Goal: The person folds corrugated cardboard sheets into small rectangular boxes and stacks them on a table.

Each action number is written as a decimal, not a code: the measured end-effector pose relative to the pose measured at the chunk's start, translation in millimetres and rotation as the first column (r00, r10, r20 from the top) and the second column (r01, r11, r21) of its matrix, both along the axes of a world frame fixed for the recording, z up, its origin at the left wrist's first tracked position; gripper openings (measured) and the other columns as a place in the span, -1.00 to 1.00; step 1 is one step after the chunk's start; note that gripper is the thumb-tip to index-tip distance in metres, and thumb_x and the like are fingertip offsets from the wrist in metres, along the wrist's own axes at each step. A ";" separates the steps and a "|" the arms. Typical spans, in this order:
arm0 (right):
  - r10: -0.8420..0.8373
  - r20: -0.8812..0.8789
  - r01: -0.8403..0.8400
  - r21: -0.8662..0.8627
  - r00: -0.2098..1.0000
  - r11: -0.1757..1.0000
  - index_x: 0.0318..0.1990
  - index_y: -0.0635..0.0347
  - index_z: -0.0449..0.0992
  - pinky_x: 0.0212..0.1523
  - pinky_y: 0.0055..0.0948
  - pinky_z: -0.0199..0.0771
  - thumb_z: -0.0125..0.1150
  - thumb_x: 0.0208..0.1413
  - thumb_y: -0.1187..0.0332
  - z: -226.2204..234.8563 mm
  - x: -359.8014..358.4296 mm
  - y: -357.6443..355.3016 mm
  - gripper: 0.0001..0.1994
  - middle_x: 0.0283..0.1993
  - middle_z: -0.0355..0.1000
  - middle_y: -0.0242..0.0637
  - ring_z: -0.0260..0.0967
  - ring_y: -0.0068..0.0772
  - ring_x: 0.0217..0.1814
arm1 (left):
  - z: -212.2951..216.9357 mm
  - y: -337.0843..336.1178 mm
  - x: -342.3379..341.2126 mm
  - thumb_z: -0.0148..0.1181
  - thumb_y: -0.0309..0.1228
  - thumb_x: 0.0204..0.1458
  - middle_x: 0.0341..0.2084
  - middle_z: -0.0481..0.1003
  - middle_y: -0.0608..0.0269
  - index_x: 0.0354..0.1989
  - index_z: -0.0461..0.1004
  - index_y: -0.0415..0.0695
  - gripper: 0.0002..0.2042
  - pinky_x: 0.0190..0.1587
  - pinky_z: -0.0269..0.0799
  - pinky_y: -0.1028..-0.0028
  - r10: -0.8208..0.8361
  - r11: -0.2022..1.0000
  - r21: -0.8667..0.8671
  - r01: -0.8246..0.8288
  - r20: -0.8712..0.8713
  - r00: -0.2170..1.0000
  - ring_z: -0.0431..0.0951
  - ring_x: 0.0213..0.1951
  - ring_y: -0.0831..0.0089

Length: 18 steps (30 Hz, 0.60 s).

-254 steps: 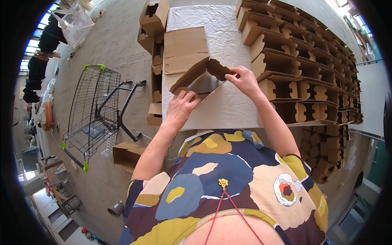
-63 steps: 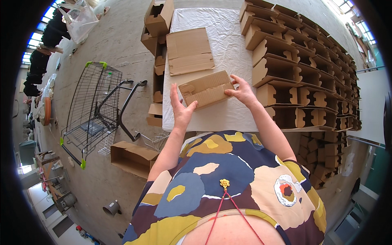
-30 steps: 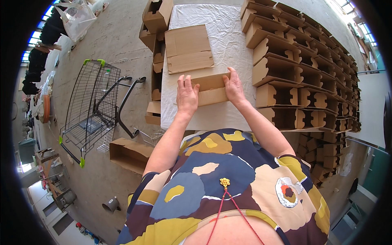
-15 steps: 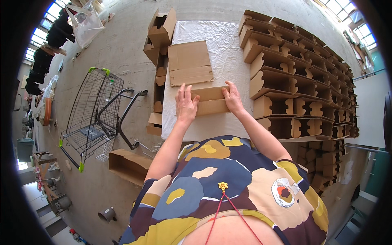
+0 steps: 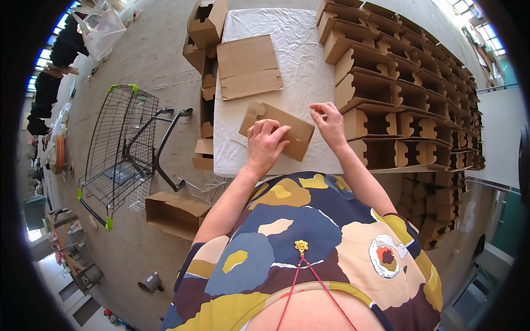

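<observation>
A small brown cardboard box [image 5: 298,129] lies slanted on the white-covered table [image 5: 309,60] in front of me. My left hand [image 5: 266,144] is closed over its near left side, fingers bent on top and thumb against the cardboard. Just off the box's right end, my right hand [image 5: 329,122] hovers with bent fingers, thumb and forefinger slightly apart; nothing shows between them. Farther away, a flat folded piece of cardboard [image 5: 249,67] rests on the cloth.
Stacked open cardboard boxes [image 5: 367,91] line the table's right side. More boxes [image 5: 207,25] stand along its left edge. A black wire shopping cart [image 5: 124,149] is on the floor to the left, with an open box [image 5: 175,215] nearby.
The box has turned from lying straight across to a slant, its right end toward me. My right hand has come off it; my left hand has tightened over it.
</observation>
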State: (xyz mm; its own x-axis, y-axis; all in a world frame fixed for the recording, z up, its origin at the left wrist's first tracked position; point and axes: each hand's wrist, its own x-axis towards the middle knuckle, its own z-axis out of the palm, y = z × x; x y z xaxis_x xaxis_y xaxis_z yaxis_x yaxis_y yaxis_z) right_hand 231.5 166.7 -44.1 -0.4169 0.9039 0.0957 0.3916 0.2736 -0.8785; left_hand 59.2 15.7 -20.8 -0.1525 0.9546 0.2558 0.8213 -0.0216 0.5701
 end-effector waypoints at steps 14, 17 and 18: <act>0.600 0.259 -0.584 -0.144 0.757 0.799 -0.14 0.12 0.67 -0.12 -0.25 0.55 0.27 0.00 0.49 37.8 5.8 -42.9 -0.76 -0.18 0.55 -0.20 0.53 -0.07 -0.14 | -4.2 -17.1 -24.2 0.55 -0.39 -0.33 -0.08 0.39 0.25 -0.31 0.49 -0.06 -0.62 0.27 0.12 0.18 -0.209 0.977 0.007 0.214 0.246 0.946 0.30 0.19 0.16; 0.523 0.438 -0.584 0.007 0.732 0.812 -0.15 0.13 0.66 -0.08 -0.17 0.54 0.26 0.02 0.48 47.8 0.2 -59.9 -0.78 -0.14 0.54 -0.25 0.52 -0.02 -0.12 | -5.7 -17.1 -27.8 0.57 -0.42 -0.39 -0.08 0.39 0.23 -0.30 0.48 -0.07 -0.58 0.30 0.12 0.17 -0.236 0.970 0.005 0.243 0.258 0.937 0.29 0.22 0.13; 0.558 0.392 -0.606 -0.001 0.732 0.796 -0.15 0.13 0.66 -0.08 -0.17 0.54 0.25 0.02 0.49 47.0 -1.9 -61.3 -0.78 -0.14 0.54 -0.24 0.53 -0.03 -0.11 | -6.4 -17.5 -28.0 0.57 -0.43 -0.39 -0.08 0.39 0.23 -0.30 0.48 -0.07 -0.58 0.30 0.12 0.17 -0.232 0.971 0.002 0.240 0.270 0.935 0.29 0.23 0.13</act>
State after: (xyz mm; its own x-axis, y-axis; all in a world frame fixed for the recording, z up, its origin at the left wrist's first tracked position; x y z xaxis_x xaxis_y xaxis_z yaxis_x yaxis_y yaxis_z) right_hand 229.6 105.3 3.0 -0.8825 0.4640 -0.0765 0.3953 0.6439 -0.6551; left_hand 31.2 -1.8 -27.1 0.0198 0.9781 0.2074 0.6127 -0.1758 0.7705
